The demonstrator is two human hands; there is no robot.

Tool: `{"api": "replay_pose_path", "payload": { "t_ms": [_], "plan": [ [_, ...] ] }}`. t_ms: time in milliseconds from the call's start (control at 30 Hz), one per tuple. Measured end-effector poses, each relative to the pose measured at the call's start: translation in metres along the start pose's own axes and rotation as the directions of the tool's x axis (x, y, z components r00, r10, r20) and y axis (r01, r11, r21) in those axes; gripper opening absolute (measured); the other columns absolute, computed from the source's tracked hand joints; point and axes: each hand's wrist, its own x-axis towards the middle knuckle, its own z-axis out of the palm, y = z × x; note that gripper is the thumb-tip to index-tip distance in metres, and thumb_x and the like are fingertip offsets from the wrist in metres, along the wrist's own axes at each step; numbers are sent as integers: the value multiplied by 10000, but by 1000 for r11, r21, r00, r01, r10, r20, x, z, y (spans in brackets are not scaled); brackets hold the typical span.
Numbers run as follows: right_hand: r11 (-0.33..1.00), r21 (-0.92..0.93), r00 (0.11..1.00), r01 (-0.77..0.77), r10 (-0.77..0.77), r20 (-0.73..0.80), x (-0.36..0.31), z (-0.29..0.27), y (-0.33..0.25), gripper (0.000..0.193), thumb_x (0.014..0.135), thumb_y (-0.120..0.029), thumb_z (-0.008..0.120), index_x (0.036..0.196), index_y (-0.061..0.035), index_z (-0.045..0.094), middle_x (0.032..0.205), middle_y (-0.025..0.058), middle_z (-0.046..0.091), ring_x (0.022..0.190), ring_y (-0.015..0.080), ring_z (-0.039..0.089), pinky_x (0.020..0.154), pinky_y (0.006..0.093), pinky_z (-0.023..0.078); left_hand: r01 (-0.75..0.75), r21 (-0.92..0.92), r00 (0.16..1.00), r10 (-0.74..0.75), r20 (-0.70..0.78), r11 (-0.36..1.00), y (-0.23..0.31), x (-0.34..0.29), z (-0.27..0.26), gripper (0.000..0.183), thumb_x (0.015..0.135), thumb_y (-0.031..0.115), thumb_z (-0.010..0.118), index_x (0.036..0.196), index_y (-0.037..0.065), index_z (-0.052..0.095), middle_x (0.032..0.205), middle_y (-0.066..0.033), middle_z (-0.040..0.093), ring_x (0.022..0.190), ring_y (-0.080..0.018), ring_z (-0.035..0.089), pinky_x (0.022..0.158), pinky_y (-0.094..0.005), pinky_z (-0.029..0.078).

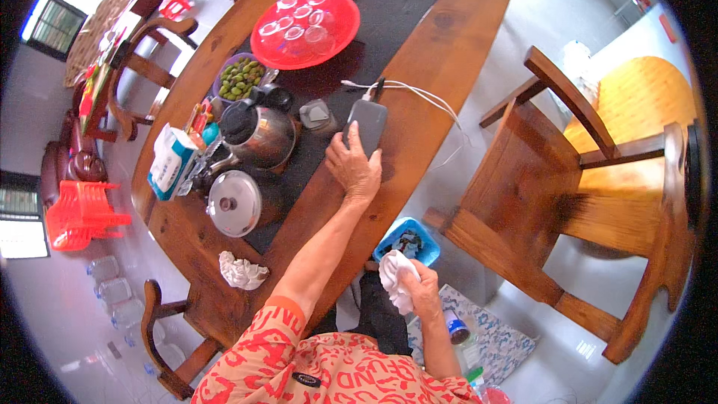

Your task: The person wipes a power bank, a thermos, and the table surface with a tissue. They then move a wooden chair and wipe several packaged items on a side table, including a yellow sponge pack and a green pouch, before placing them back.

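Through the feed I see a brown wooden table (441,52) with a dark inlay. My wearer's left fingers (354,135) touch a grey device (370,116) on it. White cables (419,91) run just beyond them. Farther ahead sits a red tray (330,48); ahead and left, a purple bowl (218,84). I find a kettle (273,135) left of the fingers, a tissue pack (173,168) farther left, and, nearer the wearer, a lidded pot (233,213) and crumpled white wad (243,271).

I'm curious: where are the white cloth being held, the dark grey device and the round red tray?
Held white cloth (393,280): head view, on its crumpled folds.
Dark grey device (369,115): head view, on its flat upper face.
Round red tray (342,24): head view, on its bare right part.
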Motion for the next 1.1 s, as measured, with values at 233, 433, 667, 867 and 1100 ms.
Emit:
{"api": "replay_pose_path", "payload": {
  "t_ms": [233,433,667,867,1100],
  "plan": [
    [749,-518,748,413,-604,-275,103,-58,-69,266,840,-106,598,1070,27,580,694,63,620,612,110,579,559,266,471,6,6,999,-6,45,1000,-3,-2,-9,789,633,290,810,1322,194,437,1189,-129,443,1086,-349,430,874,-487,372],
    [900,-356,844,251,-384,-375,206,-96,-98,586,787,-111,600,1339,-44,413,856,121,645,763,215,616,715,339,499,-20,-73,993,28,113,997,-11,-8,-24,750,665,246,792,1324,172,441,1204,-147,439,1099,-364,421,887,-493,364],
    [749,-631,709,202,-557,-433,300,-133,-63,309,830,-146,591,1121,-49,628,803,135,652,726,210,620,678,330,495,-82,-114,986,97,133,990,-22,-14,-39,757,639,194,800,1311,133,457,1157,-145,465,1067,-349,434,908,-465,366],
    [763,-551,561,337,-633,-534,267,-110,-102,155,858,-116,542,966,-75,646,644,37,580,532,114,553,452,292,428,-59,-110,987,75,145,992,-31,-22,-47,768,627,179,805,1312,139,459,1164,-145,463,1075,-347,433,922,-458,360],
    [748,-559,785,359,-565,-252,261,-98,-104,366,836,-98,533,1199,-93,579,730,40,627,625,142,582,553,288,460,-36,-140,982,61,180,990,-34,-25,-51,770,635,179,798,1323,148,453,1195,-149,453,1112,-344,421,933,-475,352]
  ]
}}
